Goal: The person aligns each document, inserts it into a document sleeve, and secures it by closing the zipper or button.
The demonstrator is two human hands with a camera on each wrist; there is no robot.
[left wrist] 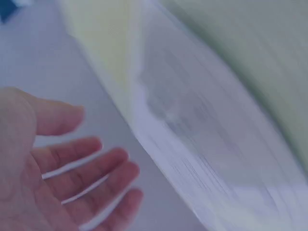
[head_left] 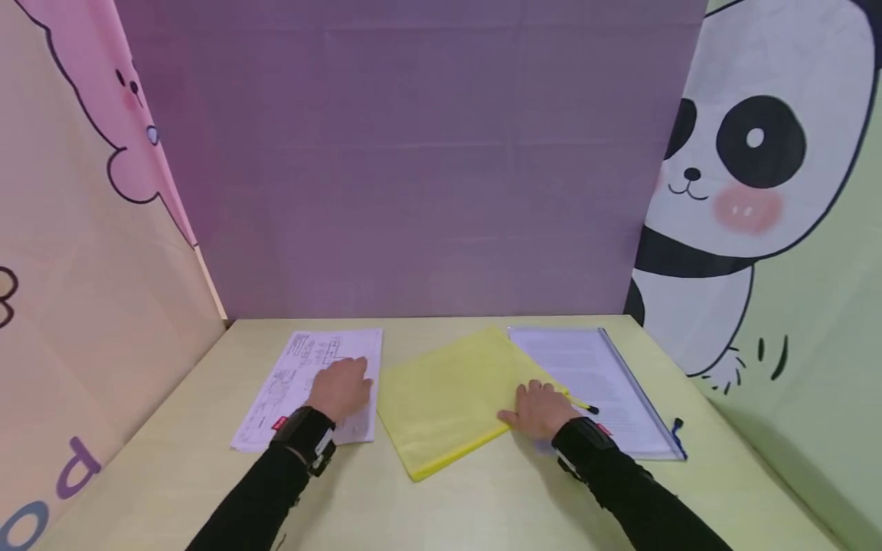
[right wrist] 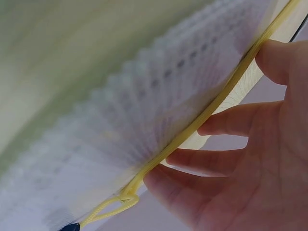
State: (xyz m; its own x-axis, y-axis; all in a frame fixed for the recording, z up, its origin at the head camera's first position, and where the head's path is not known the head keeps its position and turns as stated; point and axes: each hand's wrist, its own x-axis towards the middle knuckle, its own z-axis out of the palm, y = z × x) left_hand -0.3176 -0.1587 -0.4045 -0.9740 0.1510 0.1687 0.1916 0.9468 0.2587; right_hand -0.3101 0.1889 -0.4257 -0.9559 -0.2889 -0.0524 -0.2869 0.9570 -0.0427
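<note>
My left hand lies flat with straight fingers on a white printed sheet at the left of the table. In the left wrist view the left hand shows relaxed, spread fingers just over the blurred sheet. A yellow mesh zip folder lies at the middle. My right hand rests on its right front edge. In the right wrist view the right hand's fingertips and thumb touch the yellow zip edge, with the yellow pull cord beside them.
A clear folder holding a printed page lies at the right, partly under the yellow folder, with a dark tab at its front corner. The pale yellow table is walled by a purple cloth behind and cartoon cloth panels at both sides.
</note>
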